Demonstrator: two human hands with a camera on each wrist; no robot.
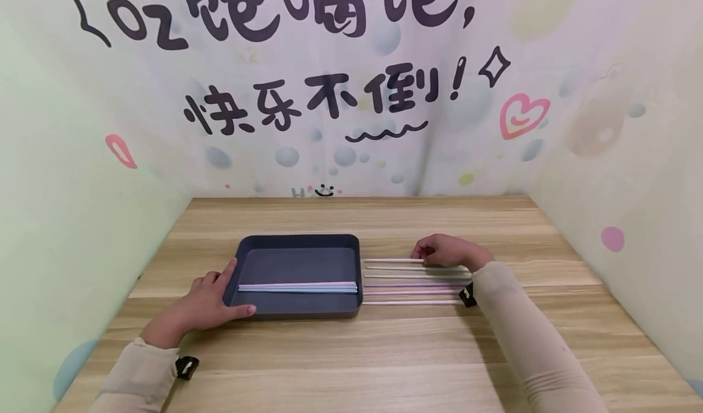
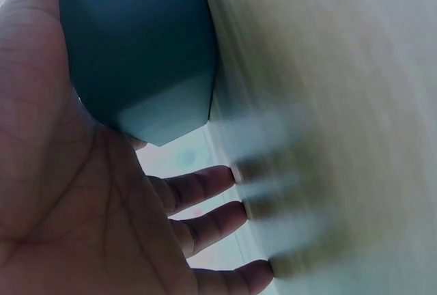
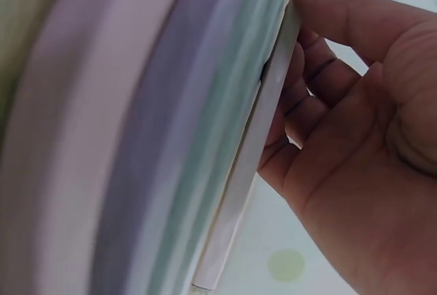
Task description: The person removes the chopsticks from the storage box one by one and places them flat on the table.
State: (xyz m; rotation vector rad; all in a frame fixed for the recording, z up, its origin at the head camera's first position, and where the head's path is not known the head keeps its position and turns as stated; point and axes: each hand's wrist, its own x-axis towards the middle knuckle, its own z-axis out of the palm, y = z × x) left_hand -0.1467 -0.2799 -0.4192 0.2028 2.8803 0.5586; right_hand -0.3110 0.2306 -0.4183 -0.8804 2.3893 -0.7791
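A dark blue-grey rectangular tray [image 1: 299, 263] lies on the wooden table, with a small bundle of pink and pale blue chopsticks [image 1: 298, 287] along its near side. My left hand [image 1: 205, 300] rests against the tray's left end, thumb at the front corner. In the left wrist view the tray corner [image 2: 147, 56] sits between thumb and fingers, whose tips [image 2: 222, 177] reach the table. To the right of the tray, several pastel chopsticks [image 1: 412, 285] lie in parallel. My right hand [image 1: 442, 251] pinches the farthest one, a pale pink chopstick [image 3: 242, 172], between thumb and fingers.
A printed white backdrop [image 1: 329, 169] stands along the table's far edge. Pale side panels [image 1: 615, 175] enclose the table left and right. A black clip-like piece [image 1: 187, 367] sits at the left cuff and a similar black piece [image 1: 468, 294] at the right cuff.
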